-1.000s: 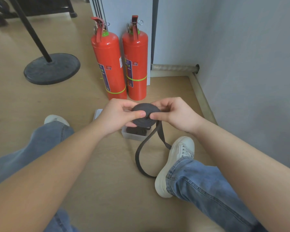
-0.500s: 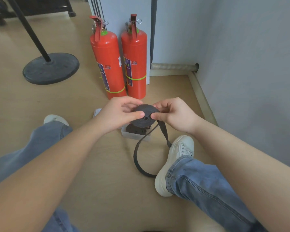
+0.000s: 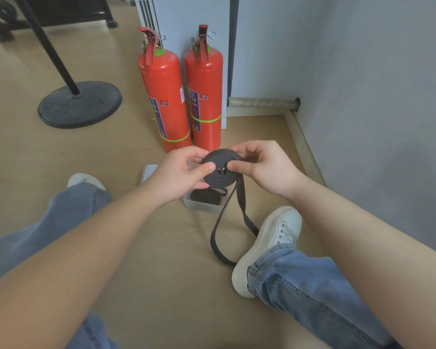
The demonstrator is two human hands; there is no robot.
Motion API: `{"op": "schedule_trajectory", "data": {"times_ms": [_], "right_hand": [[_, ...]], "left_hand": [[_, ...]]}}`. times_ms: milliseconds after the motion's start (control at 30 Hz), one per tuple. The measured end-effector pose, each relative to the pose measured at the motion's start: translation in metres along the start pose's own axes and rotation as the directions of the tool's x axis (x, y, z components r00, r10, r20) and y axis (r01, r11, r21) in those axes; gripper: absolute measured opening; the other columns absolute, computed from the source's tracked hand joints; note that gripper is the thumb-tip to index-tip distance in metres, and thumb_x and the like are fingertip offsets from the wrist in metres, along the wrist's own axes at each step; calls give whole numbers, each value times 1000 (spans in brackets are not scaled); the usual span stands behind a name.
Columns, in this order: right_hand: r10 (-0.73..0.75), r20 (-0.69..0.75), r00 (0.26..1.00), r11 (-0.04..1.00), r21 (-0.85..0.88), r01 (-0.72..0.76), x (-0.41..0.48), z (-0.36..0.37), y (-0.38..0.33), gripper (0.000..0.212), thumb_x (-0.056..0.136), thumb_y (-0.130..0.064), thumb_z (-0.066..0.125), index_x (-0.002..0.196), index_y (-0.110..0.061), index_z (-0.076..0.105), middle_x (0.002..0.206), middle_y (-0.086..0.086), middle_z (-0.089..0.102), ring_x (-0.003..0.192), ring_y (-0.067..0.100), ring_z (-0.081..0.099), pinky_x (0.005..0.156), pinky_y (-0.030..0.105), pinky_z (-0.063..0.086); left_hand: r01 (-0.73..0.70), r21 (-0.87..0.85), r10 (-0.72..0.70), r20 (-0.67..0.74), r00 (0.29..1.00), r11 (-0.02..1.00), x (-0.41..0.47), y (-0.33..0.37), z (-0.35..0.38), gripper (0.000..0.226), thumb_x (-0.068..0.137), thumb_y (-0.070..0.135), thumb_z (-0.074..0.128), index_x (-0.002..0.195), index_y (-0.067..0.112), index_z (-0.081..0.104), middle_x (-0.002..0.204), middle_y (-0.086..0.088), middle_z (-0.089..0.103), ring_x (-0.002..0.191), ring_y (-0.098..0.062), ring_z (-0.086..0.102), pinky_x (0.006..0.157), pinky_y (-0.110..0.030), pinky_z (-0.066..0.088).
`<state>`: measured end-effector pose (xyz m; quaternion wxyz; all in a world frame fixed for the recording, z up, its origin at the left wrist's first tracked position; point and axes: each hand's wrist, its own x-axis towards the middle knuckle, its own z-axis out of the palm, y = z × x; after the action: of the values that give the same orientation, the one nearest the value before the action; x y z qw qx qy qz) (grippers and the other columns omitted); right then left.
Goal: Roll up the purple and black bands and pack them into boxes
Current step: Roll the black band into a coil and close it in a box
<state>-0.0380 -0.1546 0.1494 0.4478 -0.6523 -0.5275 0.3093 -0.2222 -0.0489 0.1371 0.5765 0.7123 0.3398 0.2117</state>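
Black webbing, wound into a flat coil, sits between both hands above the floor. The left hand (image 3: 179,172) pinches the black band (image 3: 220,170) from one side, thumb pressed on the face of the coil near its centre and fingers curled behind its edge. The right hand (image 3: 264,165) grips the opposite side in the same way, thumb on the coil's face and fingers wrapped over the top rim. Both hands are closed firmly on the coil.

From the coil's lower edge the unrolled tail hangs down as a long loop that reaches the wooden floor (image 3: 161,273) and ends just beside the right shoe (image 3: 267,248).

Directly below the coil a clear plastic box (image 3: 203,205) rests on the floor, holding another dark rolled band (image 3: 207,196). A second pale box (image 3: 149,171) lies beyond the left hand, mostly hidden behind it; its contents cannot be seen.

Behind the coil two red fire extinguishers (image 3: 184,96) stand upright, side by side and touching, against a white panel. Further from the coil, to their left, a round black stand base (image 3: 79,104) lies flat on the floor with a pole rising from it. The left shoe (image 3: 86,181) shows past the left forearm, with jeans covering both legs.
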Motion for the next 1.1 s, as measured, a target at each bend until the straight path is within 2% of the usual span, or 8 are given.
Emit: {"op": "schedule_trajectory", "data": {"times_ms": [100, 233, 433, 567, 800, 867, 1000, 1100], "right_hand": [[-12, 23, 1000, 999, -45, 13, -1, -5, -5, 25, 88, -6, 76, 102, -27, 76, 92, -10, 79, 87, 4, 76, 84, 20, 58], [-7, 80, 997, 986, -168, 20, -3, -5, -8, 24, 88, -15, 79, 110, -24, 77, 93, -7, 80, 89, 4, 75, 89, 25, 59], [28, 49, 998, 994, -104, -23, 1, -3, -8, 25, 83, -14, 84, 100, -31, 74, 96, -11, 79, 92, 2, 73, 90, 21, 57], [73, 76, 994, 997, -3, -73, -3, -9, -4, 25, 85, -5, 80, 102, -23, 75, 95, -7, 80, 91, 5, 76, 81, 13, 55], [107, 138, 985, 985, 118, -124, -3, -8, -3, 30, 92, 8, 66, 111, -14, 72, 106, 9, 79, 99, 23, 76, 88, 37, 62], [103, 132, 986, 990, 84, -114, -3, -7, -2, 30, 94, 9, 63, 109, -16, 72, 105, 8, 79, 98, 24, 76, 87, 39, 63], [32, 51, 998, 989, -143, -24, -2, -4, -3, 38, 93, 2, 65, 95, -36, 69, 94, -9, 78, 90, 9, 75, 94, 34, 59], [27, 17, 999, 983, -180, -24, -2, -3, -2, 37, 93, -3, 65, 92, -39, 69, 93, -8, 78, 88, 9, 73, 94, 37, 57]], "left_hand": [[1, -27, 0, 54, 999, 1000, -3, 1, -1, 21, 93, 11, 68, 112, 19, 67, 111, -6, 68, 95, -13, 73, 72, -34, 63], [-32, 72, 28, 60, 998, 997, -5, 6, -2, 27, 87, 16, 76, 114, 17, 72, 99, -5, 74, 89, -15, 75, 66, -36, 64], [-32, 48, 33, -25, 999, 998, -1, 3, -5, 16, 87, 15, 77, 102, 14, 70, 104, -8, 71, 89, -18, 75, 68, -40, 64], [-29, 39, 31, -57, 998, 999, 0, 4, -5, 15, 87, 15, 76, 101, 16, 69, 103, -5, 71, 90, -18, 74, 66, -35, 63], [-66, 45, 70, -96, 993, 997, 1, 6, -7, 24, 89, 10, 74, 112, 12, 70, 105, -3, 70, 86, -9, 74, 62, -22, 59], [-68, 63, 75, -111, 991, 996, 2, 4, -8, 25, 88, 12, 75, 112, 14, 71, 106, -2, 71, 88, -10, 74, 63, -23, 60], [-86, 115, 102, -137, 985, 990, 1, 2, -5, 24, 87, 15, 76, 110, 18, 72, 101, 3, 73, 86, -7, 74, 64, -25, 61], [-87, 130, 106, -149, 983, 988, 2, 1, -3, 25, 87, 17, 77, 111, 18, 71, 101, 4, 72, 85, -7, 74, 64, -26, 61]]}}
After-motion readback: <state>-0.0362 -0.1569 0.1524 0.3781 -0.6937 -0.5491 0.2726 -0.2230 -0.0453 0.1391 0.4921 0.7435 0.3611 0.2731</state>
